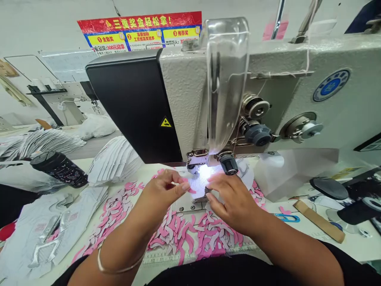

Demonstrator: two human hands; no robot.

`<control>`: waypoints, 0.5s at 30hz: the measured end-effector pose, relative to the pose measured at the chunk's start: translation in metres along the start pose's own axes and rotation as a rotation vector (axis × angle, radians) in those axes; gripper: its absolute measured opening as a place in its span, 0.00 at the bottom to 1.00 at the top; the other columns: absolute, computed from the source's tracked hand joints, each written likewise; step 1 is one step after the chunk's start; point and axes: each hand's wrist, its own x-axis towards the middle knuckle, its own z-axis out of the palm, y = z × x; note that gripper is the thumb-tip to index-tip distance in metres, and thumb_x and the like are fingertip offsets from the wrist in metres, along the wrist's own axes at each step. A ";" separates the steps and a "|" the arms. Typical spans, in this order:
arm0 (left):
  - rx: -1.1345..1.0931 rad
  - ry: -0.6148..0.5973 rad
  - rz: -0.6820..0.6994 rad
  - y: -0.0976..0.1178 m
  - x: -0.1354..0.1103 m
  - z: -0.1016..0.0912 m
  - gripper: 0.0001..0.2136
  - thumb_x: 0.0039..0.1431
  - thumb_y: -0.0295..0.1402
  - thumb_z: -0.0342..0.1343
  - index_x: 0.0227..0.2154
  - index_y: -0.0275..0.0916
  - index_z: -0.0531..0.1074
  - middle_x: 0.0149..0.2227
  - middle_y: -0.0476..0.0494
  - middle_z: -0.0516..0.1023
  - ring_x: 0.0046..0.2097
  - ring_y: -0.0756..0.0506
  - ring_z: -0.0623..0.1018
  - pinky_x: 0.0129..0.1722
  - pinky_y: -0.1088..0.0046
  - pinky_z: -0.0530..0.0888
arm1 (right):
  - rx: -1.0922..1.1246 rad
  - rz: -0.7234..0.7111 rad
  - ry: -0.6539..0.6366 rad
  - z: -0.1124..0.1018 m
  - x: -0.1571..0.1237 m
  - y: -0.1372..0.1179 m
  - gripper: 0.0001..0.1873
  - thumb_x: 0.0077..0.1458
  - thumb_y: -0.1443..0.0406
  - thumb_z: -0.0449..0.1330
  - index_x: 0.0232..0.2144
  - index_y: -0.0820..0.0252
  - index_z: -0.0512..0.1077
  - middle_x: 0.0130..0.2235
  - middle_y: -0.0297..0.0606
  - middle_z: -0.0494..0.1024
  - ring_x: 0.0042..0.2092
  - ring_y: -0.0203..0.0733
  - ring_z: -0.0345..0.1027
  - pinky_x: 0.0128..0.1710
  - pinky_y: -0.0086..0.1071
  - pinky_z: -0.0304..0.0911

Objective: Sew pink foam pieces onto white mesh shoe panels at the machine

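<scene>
Forearms (119, 246) angled inward, left hand (163, 190) pinching pink foam (192, 191), right hand (232, 200) pressing white mesh (202, 180)

Bright glare washes out the white mesh fabric (202, 182) between the left hand (163, 190) and the right hand (235, 200), and the needle is probably hidden there; the smallest print on the red-and-blue paper poster (139, 33) is too tiny to read.
</scene>
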 end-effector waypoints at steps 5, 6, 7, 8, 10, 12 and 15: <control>-0.083 -0.083 -0.097 0.004 0.020 0.012 0.11 0.44 0.36 0.68 0.24 0.39 0.72 0.31 0.48 0.75 0.33 0.48 0.73 0.38 0.70 0.71 | -0.075 -0.033 -0.028 0.016 -0.007 0.014 0.11 0.58 0.72 0.58 0.44 0.57 0.67 0.45 0.42 0.77 0.49 0.48 0.70 0.50 0.44 0.66; -0.077 -0.094 -0.117 0.003 0.021 0.014 0.11 0.44 0.36 0.68 0.24 0.39 0.72 0.28 0.49 0.74 0.32 0.48 0.72 0.37 0.70 0.70 | -0.081 -0.036 -0.018 0.018 -0.009 0.015 0.11 0.58 0.72 0.59 0.44 0.57 0.67 0.45 0.42 0.77 0.49 0.48 0.70 0.49 0.44 0.66; -0.065 -0.098 -0.126 0.002 0.022 0.015 0.11 0.44 0.37 0.68 0.24 0.39 0.71 0.27 0.50 0.73 0.31 0.49 0.71 0.36 0.71 0.69 | -0.085 -0.037 -0.009 0.020 -0.010 0.015 0.12 0.58 0.72 0.59 0.44 0.57 0.67 0.44 0.42 0.78 0.49 0.48 0.70 0.49 0.44 0.66; -0.053 -0.102 -0.125 0.000 0.022 0.016 0.11 0.44 0.38 0.67 0.23 0.39 0.71 0.26 0.50 0.72 0.31 0.49 0.71 0.35 0.71 0.69 | -0.085 -0.036 -0.003 0.021 -0.010 0.015 0.12 0.58 0.72 0.59 0.44 0.56 0.67 0.44 0.41 0.78 0.49 0.48 0.71 0.49 0.44 0.67; -0.022 -0.113 -0.113 -0.002 0.023 0.016 0.12 0.46 0.40 0.66 0.23 0.39 0.71 0.26 0.49 0.71 0.30 0.49 0.70 0.34 0.71 0.68 | -0.075 -0.034 0.010 0.021 -0.010 0.015 0.12 0.58 0.72 0.59 0.44 0.55 0.67 0.44 0.41 0.78 0.49 0.48 0.71 0.48 0.43 0.67; 0.018 -0.116 -0.099 -0.004 0.024 0.015 0.13 0.48 0.42 0.65 0.24 0.39 0.70 0.26 0.49 0.71 0.29 0.49 0.69 0.32 0.72 0.67 | -0.063 -0.035 0.023 0.020 -0.009 0.015 0.13 0.57 0.72 0.59 0.44 0.56 0.67 0.43 0.41 0.78 0.49 0.47 0.71 0.47 0.43 0.67; 0.074 -0.106 -0.097 -0.006 0.026 0.014 0.13 0.46 0.42 0.66 0.25 0.40 0.71 0.27 0.49 0.73 0.29 0.48 0.70 0.32 0.71 0.67 | -0.060 -0.047 0.055 0.020 -0.008 0.015 0.13 0.56 0.72 0.60 0.43 0.55 0.68 0.41 0.40 0.78 0.48 0.47 0.71 0.46 0.42 0.68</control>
